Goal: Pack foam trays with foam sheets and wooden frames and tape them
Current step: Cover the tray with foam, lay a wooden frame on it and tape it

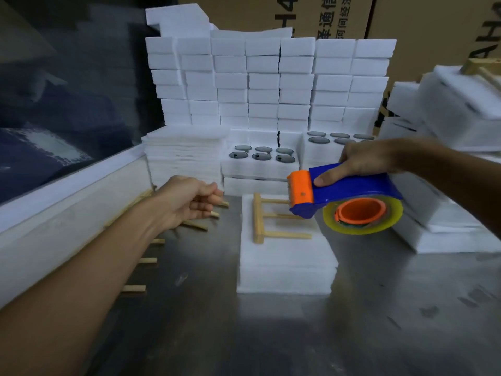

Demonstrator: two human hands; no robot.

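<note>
On a steel table (271, 335) walled by stacked foam blocks (271, 85), a foam tray (284, 270) carries a wooden frame (260, 221) — right hand (363, 158) grips the tape dispenser (349, 191) above it, left hand (187, 199) loosely curled, empty.

A dull grey, scuffed metal tabletop (271, 335) fills the foreground, catching soft, dim reflections. Along its far left runs a pale white ledge (67, 202) beneath a dark glass pane (59, 109) with a faint bluish glare. Tall brown cardboard cartons printed with black characters (339, 17) close off the back.
</note>
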